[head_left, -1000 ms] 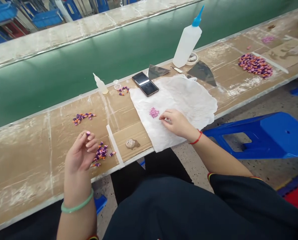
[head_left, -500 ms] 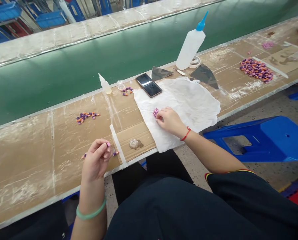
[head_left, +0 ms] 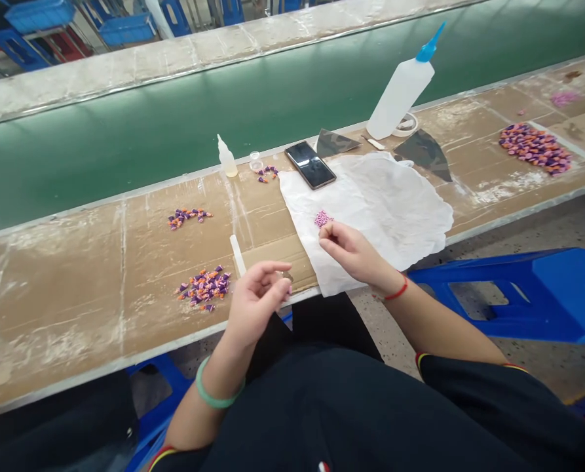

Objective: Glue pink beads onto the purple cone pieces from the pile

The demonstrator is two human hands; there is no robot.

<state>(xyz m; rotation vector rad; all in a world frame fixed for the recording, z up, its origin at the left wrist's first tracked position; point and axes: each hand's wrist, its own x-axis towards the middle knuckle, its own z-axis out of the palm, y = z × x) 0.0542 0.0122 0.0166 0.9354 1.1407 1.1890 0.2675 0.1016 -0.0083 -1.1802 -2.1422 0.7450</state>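
My left hand (head_left: 255, 298) is closed in a pinch over the table's front edge, with a small pink-faced piece (head_left: 289, 292) at its fingertips. Behind those fingers, a small clear dish is mostly hidden. Beside this hand lies a heap of purple, orange and pink pieces (head_left: 206, 287). My right hand (head_left: 354, 252) is pinched above a white sheet (head_left: 395, 196), just by a little pile of pink and white bits (head_left: 322, 219). Anything between its fingertips is too small to make out.
A phone (head_left: 310, 165) lies on the sheet's far edge. Behind stand a small dropper bottle (head_left: 227, 160) and a large white bottle (head_left: 400, 98) with a blue nozzle. More coloured pieces (head_left: 535, 148) lie at right. A blue stool (head_left: 557, 295) stands beside the table.
My left hand has moved right, toward the clear dish, uncovering the heap of coloured pieces. My right hand has drawn slightly back from the pink and white pile. The view has shifted a little.
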